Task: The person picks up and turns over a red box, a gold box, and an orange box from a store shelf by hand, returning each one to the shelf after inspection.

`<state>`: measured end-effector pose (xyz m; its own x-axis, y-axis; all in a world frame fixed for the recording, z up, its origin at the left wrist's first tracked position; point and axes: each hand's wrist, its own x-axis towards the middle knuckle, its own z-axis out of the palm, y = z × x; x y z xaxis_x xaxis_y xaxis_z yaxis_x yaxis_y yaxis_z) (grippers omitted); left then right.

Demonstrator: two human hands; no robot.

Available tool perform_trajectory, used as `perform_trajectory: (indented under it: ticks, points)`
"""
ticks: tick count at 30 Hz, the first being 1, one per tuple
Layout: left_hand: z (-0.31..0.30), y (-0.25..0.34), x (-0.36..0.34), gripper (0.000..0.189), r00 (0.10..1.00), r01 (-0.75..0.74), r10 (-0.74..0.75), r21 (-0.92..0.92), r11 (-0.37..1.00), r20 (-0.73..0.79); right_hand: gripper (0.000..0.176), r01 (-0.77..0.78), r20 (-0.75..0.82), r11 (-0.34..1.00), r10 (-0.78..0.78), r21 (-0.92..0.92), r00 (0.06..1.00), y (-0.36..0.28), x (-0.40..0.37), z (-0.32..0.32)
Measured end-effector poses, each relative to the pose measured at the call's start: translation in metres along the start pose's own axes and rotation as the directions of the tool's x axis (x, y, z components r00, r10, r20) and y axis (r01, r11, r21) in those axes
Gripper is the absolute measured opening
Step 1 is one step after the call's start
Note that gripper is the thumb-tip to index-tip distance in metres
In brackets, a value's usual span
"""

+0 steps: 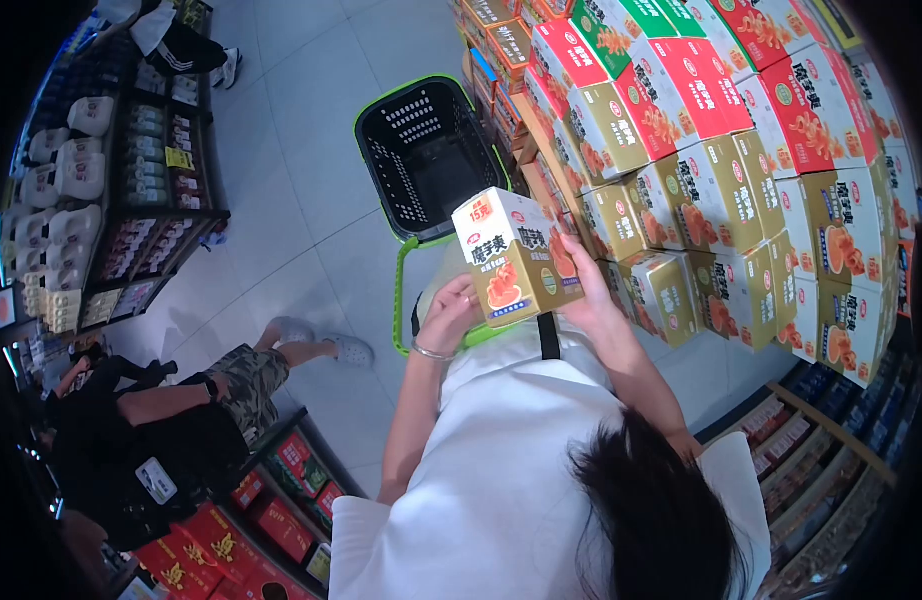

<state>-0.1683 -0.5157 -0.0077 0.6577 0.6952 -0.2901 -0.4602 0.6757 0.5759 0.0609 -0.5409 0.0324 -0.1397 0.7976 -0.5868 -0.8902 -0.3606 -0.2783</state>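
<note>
My right hand [589,288] grips the right side of a white and gold snack box [516,262], which has Chinese lettering and a picture of orange-red food. At the box's lower left edge is my left hand [447,318], its fingers curled against the cardboard; a bracelet circles that wrist. The box is tilted in front of my white shirt. Beyond it hangs or stands a black shopping basket [386,190] with a green rim and nothing visible inside. Its green handle [399,300] loops toward me around my left forearm.
Stacked snack boxes [681,190] in gold, red, white and green rise on the right. Shelves of packaged goods [146,170] line the left. A person in camouflage shorts [246,390] stands at lower left, near red boxes [196,550]. Another person's legs [191,50] show at upper left.
</note>
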Motion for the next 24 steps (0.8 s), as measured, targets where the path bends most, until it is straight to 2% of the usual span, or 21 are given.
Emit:
perform_trajectory:
  ticks: [1,2,3,4,9,11,14,15,17,18,20,21,22,24]
  points:
    - [0.002,-0.001,0.002,0.053,0.999,-0.033,0.032,0.029,0.999,0.022,0.045,-0.081,0.061,0.985,0.072,0.154,0.996,0.003,0.004,-0.008]
    - [0.003,-0.001,0.003,0.053,0.999,-0.033,0.032,0.026,0.999,0.025,0.043,-0.161,0.221,0.936,0.093,0.312,0.971,0.008,0.011,-0.021]
    - [0.005,0.002,0.003,0.050,0.998,-0.020,0.018,0.030,0.999,0.067,0.045,-0.249,0.187,0.880,0.187,0.404,0.964,0.006,0.009,-0.011]
    - [0.006,0.003,0.003,0.047,0.994,-0.008,0.004,0.035,0.999,0.108,0.046,-0.239,0.163,0.886,0.188,0.397,0.968,0.006,0.009,-0.007]
    - [0.007,-0.001,0.002,0.041,0.995,0.003,-0.010,0.080,0.997,0.095,0.048,-0.204,0.142,0.917,0.164,0.342,0.976,0.006,0.004,-0.003]
    - [0.008,-0.001,0.003,0.039,0.997,0.007,-0.014,0.085,0.996,0.081,0.047,-0.192,0.298,0.925,0.091,0.327,0.950,0.006,0.002,-0.004]
    - [0.008,0.000,0.003,0.038,0.996,0.013,-0.023,0.112,0.994,0.086,0.047,-0.216,0.381,0.911,0.071,0.351,0.922,0.007,0.003,-0.006]
    - [0.008,0.000,0.003,0.037,0.996,0.027,-0.036,0.102,0.994,0.086,0.047,-0.215,0.381,0.911,0.071,0.352,0.922,0.007,0.003,-0.005]
    - [0.007,-0.001,0.002,0.036,0.995,0.042,-0.051,0.092,0.995,0.088,0.045,-0.186,0.205,0.915,0.118,0.357,0.972,0.006,0.002,-0.002]
    - [0.005,-0.002,0.002,0.038,0.995,0.067,-0.073,0.090,0.994,0.070,0.045,-0.185,0.204,0.915,0.117,0.357,0.972,0.006,0.002,-0.002]
    - [0.003,-0.003,0.001,0.041,0.994,0.090,-0.095,0.086,0.992,0.051,0.043,-0.060,0.120,0.957,0.026,0.283,0.992,0.004,0.000,-0.005]
    - [0.006,-0.001,-0.001,0.046,0.995,0.095,-0.093,0.039,0.995,-0.041,0.043,-0.014,0.142,0.986,-0.010,0.164,0.990,0.002,-0.002,-0.004]
    - [0.008,-0.001,-0.001,0.052,0.987,0.095,-0.095,-0.008,0.995,-0.133,0.044,-0.005,0.082,0.996,-0.003,0.093,0.997,-0.001,-0.004,-0.002]
    - [0.003,-0.004,0.001,0.056,0.979,0.048,-0.060,-0.068,0.997,-0.194,0.045,-0.001,0.022,1.000,0.001,0.021,1.000,-0.004,-0.006,0.004]
